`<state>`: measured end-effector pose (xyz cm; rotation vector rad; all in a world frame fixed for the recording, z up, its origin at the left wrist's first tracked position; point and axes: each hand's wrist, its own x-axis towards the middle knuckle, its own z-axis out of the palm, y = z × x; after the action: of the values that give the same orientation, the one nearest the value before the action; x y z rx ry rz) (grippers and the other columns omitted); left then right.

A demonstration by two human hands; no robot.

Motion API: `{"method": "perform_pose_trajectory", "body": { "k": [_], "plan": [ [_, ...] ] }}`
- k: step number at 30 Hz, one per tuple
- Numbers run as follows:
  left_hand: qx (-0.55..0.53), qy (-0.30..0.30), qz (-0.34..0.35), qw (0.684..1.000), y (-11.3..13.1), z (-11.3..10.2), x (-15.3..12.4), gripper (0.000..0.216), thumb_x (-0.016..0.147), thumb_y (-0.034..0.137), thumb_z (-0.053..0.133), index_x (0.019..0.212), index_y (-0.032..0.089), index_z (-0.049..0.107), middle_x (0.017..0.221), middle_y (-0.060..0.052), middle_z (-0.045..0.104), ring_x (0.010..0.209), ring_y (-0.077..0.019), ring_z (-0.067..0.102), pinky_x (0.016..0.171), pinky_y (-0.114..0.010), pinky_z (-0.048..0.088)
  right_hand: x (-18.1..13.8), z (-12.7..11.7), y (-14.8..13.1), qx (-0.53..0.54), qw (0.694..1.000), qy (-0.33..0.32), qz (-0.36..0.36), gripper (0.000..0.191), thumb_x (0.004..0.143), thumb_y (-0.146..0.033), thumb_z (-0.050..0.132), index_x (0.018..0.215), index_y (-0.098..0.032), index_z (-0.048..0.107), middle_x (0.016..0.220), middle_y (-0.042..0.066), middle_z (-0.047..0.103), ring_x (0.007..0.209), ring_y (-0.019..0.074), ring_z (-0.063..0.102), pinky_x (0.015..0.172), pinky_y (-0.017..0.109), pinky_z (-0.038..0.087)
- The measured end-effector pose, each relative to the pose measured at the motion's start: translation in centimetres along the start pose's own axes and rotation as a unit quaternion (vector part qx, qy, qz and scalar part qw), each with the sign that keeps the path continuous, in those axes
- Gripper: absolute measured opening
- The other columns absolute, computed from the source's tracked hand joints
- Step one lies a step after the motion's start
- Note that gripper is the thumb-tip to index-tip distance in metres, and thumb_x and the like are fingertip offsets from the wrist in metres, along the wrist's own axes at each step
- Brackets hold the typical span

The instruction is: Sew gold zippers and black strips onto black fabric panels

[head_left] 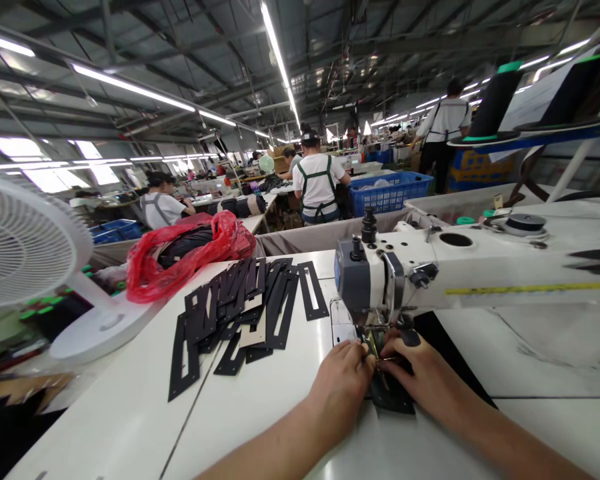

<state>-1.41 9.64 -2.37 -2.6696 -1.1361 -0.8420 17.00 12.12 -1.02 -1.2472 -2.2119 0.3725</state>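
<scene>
My left hand (344, 379) and my right hand (421, 365) are close together at the needle area of a white and grey sewing machine (363, 277). Between them lies a black panel (394, 399), its near end sticking out toward me. A gold-toothed strip that looks like a zipper (373, 343) runs along it under the presser foot. The fingers of my left hand are closed on the panel's left side. On the right side, my right thumb and fingers pinch the work, and a dark band covers one finger. My fingertips are partly hidden.
Several black frame-shaped pieces (233, 313) lie piled left of the machine, with one frame piece (312, 291) apart. Behind them sits a red plastic bag (190, 250). A white fan (30, 243) stands left. Black fabric (453, 360) lies under the machine arm. Co-workers sit beyond.
</scene>
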Motion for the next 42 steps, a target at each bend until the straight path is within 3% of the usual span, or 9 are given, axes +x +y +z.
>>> {"method": "perform_pose_trajectory", "body": {
  "k": [9, 18, 33, 42],
  "plan": [
    [-0.001, -0.024, -0.048, 0.999, -0.4, 0.3, 0.5, 0.019, 0.087, 0.014, 0.048, 0.103, 0.015, 0.058, 0.092, -0.009, 0.058, 0.084, -0.0210, 0.058, 0.072, -0.035, 0.055, 0.9, 0.1, 0.9, -0.049, 0.998, 0.025, -0.019, 0.010, 0.080, -0.023, 0.056, 0.071, -0.018, 0.057, 0.076, 0.006, 0.062, 0.074, 0.0213, 0.059, 0.067, 0.033, 0.046],
    [0.040, 0.058, 0.012, 0.997, 0.4, 0.5, -0.2, 0.012, 0.084, 0.012, 0.050, 0.091, 0.014, 0.060, 0.082, -0.007, 0.063, 0.068, -0.0186, 0.062, 0.060, -0.031, 0.055, 1.4, 0.5, 1.9, -0.041, 0.999, 0.026, -0.011, 0.011, 0.078, -0.026, 0.056, 0.072, -0.017, 0.059, 0.073, 0.006, 0.062, 0.068, 0.0206, 0.059, 0.064, 0.033, 0.046],
    [0.024, -0.007, -0.002, 1.000, 0.0, -0.1, 0.3, 0.021, 0.083, 0.013, 0.054, 0.102, 0.014, 0.060, 0.089, -0.008, 0.063, 0.076, -0.0214, 0.062, 0.065, -0.036, 0.057, 2.1, 1.0, 2.3, -0.004, 0.999, 0.025, 0.028, 0.018, 0.077, -0.034, 0.055, 0.073, -0.017, 0.061, 0.074, 0.007, 0.064, 0.070, 0.0219, 0.060, 0.066, 0.034, 0.048],
    [0.060, -0.010, -0.013, 0.998, -0.1, 0.2, 0.7, 0.019, 0.087, 0.016, 0.050, 0.104, 0.015, 0.060, 0.090, -0.008, 0.061, 0.080, -0.0217, 0.060, 0.067, -0.036, 0.055, 2.6, 1.1, 2.2, -0.026, 0.999, 0.037, 0.027, 0.020, 0.080, -0.032, 0.050, 0.070, -0.019, 0.062, 0.075, 0.005, 0.067, 0.072, 0.0198, 0.063, 0.068, 0.030, 0.049]
  ]
}}
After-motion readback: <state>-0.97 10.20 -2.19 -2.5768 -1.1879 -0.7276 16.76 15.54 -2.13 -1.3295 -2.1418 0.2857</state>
